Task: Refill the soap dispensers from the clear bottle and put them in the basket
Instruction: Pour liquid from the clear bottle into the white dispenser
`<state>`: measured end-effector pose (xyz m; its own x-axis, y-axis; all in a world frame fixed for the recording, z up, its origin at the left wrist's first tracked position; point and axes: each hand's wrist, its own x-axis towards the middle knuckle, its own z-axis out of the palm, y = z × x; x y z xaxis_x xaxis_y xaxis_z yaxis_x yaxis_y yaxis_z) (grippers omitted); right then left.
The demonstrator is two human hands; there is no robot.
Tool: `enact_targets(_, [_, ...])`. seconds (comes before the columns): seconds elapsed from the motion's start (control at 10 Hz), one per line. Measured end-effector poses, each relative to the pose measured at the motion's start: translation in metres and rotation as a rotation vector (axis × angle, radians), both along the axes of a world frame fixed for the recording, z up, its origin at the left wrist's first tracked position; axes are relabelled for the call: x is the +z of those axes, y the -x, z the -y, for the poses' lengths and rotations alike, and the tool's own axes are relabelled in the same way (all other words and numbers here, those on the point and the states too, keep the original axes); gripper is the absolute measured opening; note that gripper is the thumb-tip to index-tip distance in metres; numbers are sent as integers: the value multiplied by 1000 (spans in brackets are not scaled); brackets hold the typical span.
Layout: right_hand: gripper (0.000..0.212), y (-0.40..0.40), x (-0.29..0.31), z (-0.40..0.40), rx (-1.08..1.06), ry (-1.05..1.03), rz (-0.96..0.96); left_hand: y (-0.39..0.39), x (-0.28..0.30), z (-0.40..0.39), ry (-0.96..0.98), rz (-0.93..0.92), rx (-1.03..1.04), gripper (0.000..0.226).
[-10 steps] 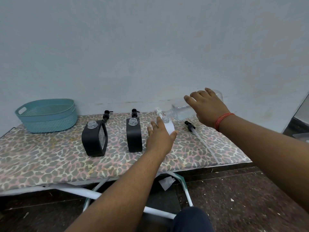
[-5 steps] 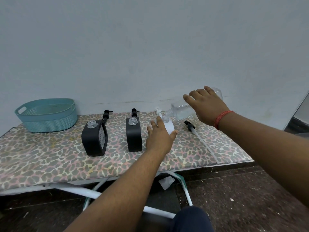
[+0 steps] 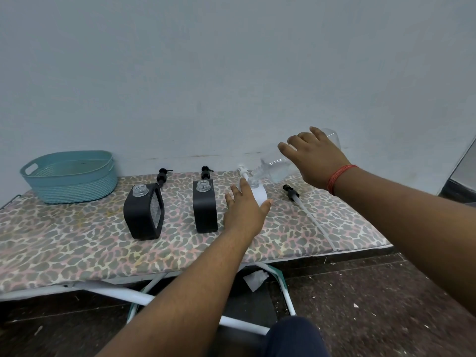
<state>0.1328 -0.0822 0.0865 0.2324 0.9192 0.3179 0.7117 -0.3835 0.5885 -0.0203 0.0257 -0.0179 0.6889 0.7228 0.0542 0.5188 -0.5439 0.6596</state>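
The left hand (image 3: pixel 244 207) gripped the white dispenser (image 3: pixel 257 195), hiding most of it. The right hand (image 3: pixel 313 157) clasped the tilted clear bottle (image 3: pixel 273 170), covering its middle.

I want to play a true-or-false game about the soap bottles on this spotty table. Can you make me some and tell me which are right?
1. The teal basket has dispensers in it. False: no dispenser is inside; they all stand on the table.
2. The right hand tips the clear bottle over the white dispenser. True.
3. The left hand holds the white dispenser. True.
4. Both black dispensers have their pumps screwed on. False: their necks are open, and black pumps lie behind them.
5. A pump with a long tube lies on the table. True.
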Motion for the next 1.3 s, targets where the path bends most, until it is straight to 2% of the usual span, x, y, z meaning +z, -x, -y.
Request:
enact_targets(0.6, [67, 2, 8, -4, 42, 5, 83, 0, -2, -1, -1, 11, 4, 93])
enact_targets(0.8, [67, -1, -2, 0, 9, -42, 38, 0, -3, -1, 1, 33, 14, 93])
enact_targets(0.9, [70, -2, -12, 5, -14, -64, -47, 0, -4, -1, 6, 64, 26, 93])
enact_targets(1.1, [74, -1, -42, 9, -35, -174, -338, -1, -5, 0, 43, 87, 39, 98])
enact_targets(1.2, [76, -3, -57, 13, -44, -286, -494, 0, -3, 0, 70, 132, 32, 101])
enact_targets(1.3, [76, -8, -68, 17, -71, -490, -729, 1, 1, 1, 73, 209, 18, 97])
